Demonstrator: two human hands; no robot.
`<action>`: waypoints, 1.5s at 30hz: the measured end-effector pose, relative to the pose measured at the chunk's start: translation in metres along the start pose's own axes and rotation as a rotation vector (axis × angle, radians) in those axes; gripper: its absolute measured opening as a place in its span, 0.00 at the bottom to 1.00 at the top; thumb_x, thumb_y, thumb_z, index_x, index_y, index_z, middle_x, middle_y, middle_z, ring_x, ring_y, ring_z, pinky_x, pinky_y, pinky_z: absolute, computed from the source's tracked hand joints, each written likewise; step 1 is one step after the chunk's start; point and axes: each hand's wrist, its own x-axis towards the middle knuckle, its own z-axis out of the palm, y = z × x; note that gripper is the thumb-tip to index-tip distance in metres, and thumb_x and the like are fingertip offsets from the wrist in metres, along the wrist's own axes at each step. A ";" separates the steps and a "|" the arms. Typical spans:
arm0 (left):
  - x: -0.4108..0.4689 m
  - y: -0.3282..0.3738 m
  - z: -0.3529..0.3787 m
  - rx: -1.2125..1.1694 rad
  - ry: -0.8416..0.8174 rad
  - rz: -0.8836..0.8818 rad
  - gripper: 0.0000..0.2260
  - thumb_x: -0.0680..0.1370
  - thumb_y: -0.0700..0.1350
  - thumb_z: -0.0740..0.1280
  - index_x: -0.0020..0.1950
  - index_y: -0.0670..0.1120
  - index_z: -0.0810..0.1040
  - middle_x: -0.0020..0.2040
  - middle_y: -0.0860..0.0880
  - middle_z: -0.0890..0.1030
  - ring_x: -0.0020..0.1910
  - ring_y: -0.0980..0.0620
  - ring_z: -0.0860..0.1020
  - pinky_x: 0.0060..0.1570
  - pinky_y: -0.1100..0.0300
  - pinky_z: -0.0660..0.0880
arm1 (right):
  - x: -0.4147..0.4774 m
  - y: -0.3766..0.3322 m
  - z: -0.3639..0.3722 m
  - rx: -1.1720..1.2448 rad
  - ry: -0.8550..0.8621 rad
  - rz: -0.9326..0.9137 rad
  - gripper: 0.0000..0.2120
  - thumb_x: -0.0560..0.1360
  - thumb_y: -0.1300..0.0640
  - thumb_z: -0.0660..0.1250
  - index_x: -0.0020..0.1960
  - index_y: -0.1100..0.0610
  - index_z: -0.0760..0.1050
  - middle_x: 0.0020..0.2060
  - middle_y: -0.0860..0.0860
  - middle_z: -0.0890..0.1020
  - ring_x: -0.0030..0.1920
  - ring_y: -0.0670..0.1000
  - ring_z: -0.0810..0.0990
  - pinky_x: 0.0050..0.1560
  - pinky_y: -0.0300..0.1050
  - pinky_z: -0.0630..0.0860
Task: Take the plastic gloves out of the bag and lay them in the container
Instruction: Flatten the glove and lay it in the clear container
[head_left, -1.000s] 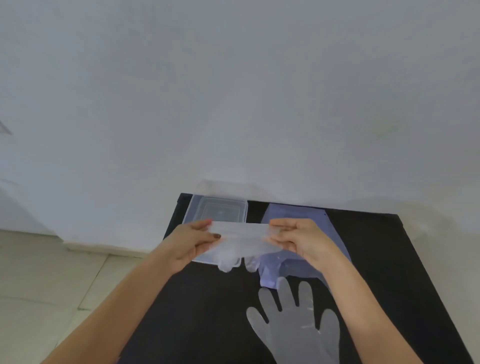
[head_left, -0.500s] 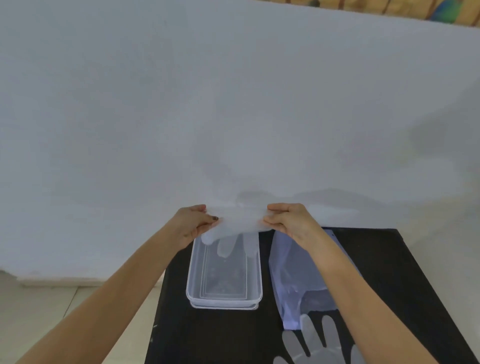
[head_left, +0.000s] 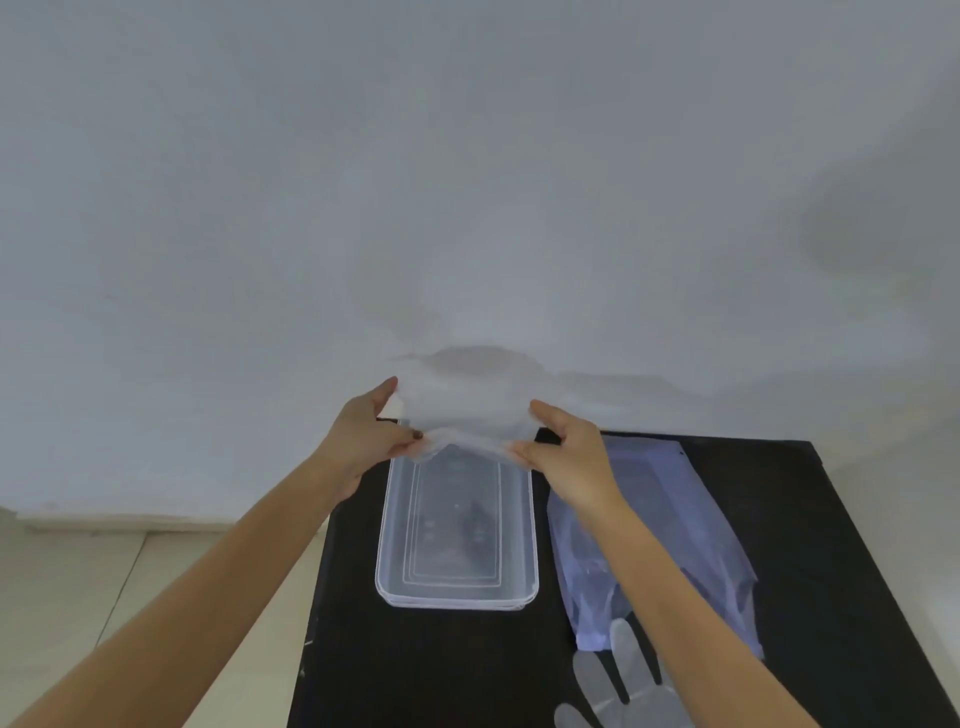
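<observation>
A: What are the fingers doing?

B: Both hands pinch one clear plastic glove (head_left: 465, 415). The left hand (head_left: 363, 441) has thumb and fingers pressed together on the glove's left edge; the right hand (head_left: 566, 457) clamps the right edge the same way. The film is stretched between the two grips and hangs slack in the middle.

A: And what lies below those fingers?

B: The far end of the clear container (head_left: 457, 587) sits directly beneath the pinched glove. Whether the sagging film touches the container's rim I cannot tell. The rest of the container stretches back from the fingertips toward the person, between the two forearms.

A: Anything beyond the right grip?

B: Just outside the right hand lies the pale bluish bag (head_left: 670, 499), flat, running alongside the container and passing under the right forearm. Nearer the person than the bag's end, a second glove (head_left: 613, 680) lies spread flat, its fingers pointing toward the bag and overlapping that end.

A: What carries all this?

B: A black table (head_left: 447, 670). Beyond the fingertips stands a plain white wall (head_left: 467, 182), and off to the left hand's outer side is pale tiled floor (head_left: 78, 587).
</observation>
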 end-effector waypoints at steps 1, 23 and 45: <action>0.000 -0.008 0.000 0.036 -0.002 -0.013 0.39 0.72 0.28 0.69 0.78 0.46 0.57 0.76 0.49 0.64 0.64 0.49 0.74 0.55 0.60 0.76 | -0.004 0.006 0.004 -0.027 -0.016 0.019 0.32 0.71 0.65 0.73 0.73 0.59 0.68 0.71 0.50 0.72 0.71 0.48 0.70 0.71 0.44 0.66; -0.020 -0.066 0.029 0.543 -0.029 0.037 0.36 0.75 0.38 0.68 0.78 0.48 0.54 0.76 0.50 0.64 0.67 0.45 0.73 0.68 0.54 0.65 | -0.033 0.058 0.035 -0.429 -0.145 0.229 0.31 0.75 0.65 0.66 0.76 0.58 0.62 0.72 0.54 0.71 0.70 0.54 0.70 0.62 0.36 0.66; -0.003 -0.125 0.076 1.321 -0.122 0.389 0.30 0.83 0.45 0.56 0.79 0.47 0.44 0.79 0.47 0.37 0.77 0.48 0.37 0.74 0.53 0.39 | -0.025 0.081 0.060 -0.672 -0.190 0.103 0.28 0.76 0.69 0.65 0.74 0.59 0.63 0.69 0.56 0.72 0.69 0.54 0.72 0.67 0.41 0.68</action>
